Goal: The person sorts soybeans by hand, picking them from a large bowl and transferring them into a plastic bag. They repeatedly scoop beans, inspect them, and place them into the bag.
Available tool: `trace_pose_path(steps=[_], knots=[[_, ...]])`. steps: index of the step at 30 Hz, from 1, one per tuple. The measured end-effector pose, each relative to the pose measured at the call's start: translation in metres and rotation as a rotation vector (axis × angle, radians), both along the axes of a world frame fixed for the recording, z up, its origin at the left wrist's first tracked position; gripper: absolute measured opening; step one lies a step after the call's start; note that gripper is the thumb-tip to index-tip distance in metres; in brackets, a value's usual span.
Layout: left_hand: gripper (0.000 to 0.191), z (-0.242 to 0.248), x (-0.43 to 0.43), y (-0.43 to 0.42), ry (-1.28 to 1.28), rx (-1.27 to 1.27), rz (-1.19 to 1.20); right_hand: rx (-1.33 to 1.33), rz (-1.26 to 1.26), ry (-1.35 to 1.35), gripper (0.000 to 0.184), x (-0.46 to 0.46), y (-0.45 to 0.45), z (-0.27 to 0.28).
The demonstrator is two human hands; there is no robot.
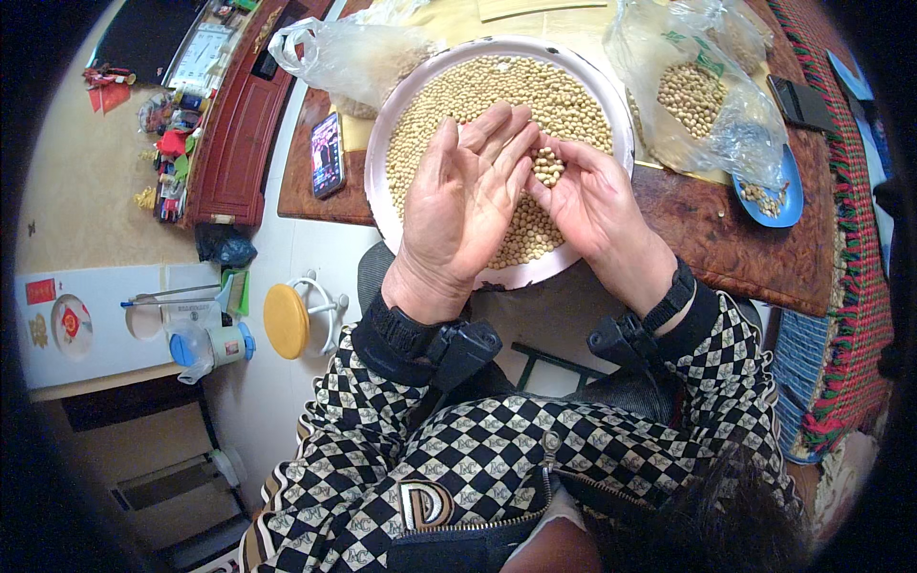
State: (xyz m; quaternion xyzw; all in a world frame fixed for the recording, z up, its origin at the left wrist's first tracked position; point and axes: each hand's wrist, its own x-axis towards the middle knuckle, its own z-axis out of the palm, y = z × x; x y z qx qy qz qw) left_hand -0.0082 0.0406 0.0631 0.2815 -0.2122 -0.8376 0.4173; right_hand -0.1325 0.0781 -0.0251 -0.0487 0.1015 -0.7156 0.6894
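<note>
A round enamel basin [377, 154] with a chipped rim, full of dried soybeans [458, 89], stands before me, its near edge past the table's edge. Over it my left hand [466, 186] is palm up, fingers spread, with no beans seen in its palm. Right beside it my right hand [591, 190] is cupped and holds a small heap of soybeans [548, 167] at its fingers. The fingertips of both hands meet or overlap near this heap.
On the wooden table [723, 247] are a plastic bag of beans [691, 97], a blue dish [791, 190] with bean bits, a dark flat object [799, 102], a lit phone [327, 154] and another plastic bag [358, 61]. A yellow-topped stool [285, 321] stands left.
</note>
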Motion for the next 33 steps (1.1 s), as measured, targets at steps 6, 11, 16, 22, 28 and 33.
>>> trace_pose_path(steps=[6, 11, 16, 22, 28, 33], knots=[[0.039, -0.008, 0.025, -0.016, -0.061, -0.038, 0.04, -0.074, -0.046, -0.102, 0.029, -0.02, -0.002, 0.012], [0.029, -0.014, 0.057, -0.027, -0.379, 0.007, 0.137, -0.051, -0.128, -0.204, 0.025, -0.093, -0.009, 0.038], [0.032, -0.016, 0.07, -0.028, -0.65, -0.161, -0.006, 0.096, -0.458, 0.005, 0.025, -0.144, -0.005, 0.053], [0.033, -0.026, 0.071, -0.037, -1.237, -0.846, -0.209, 0.186, -0.683, 0.749, 0.031, -0.136, -0.022, 0.034], [0.043, -0.03, 0.067, -0.035, -1.735, -1.497, -0.349, 0.224, -0.67, 0.842, 0.032, -0.136, -0.02, 0.036], [0.033, -0.029, 0.054, -0.04, -1.675, -1.117, -0.531, 0.174, -0.638, 0.728, 0.028, -0.135, -0.013, 0.048]])
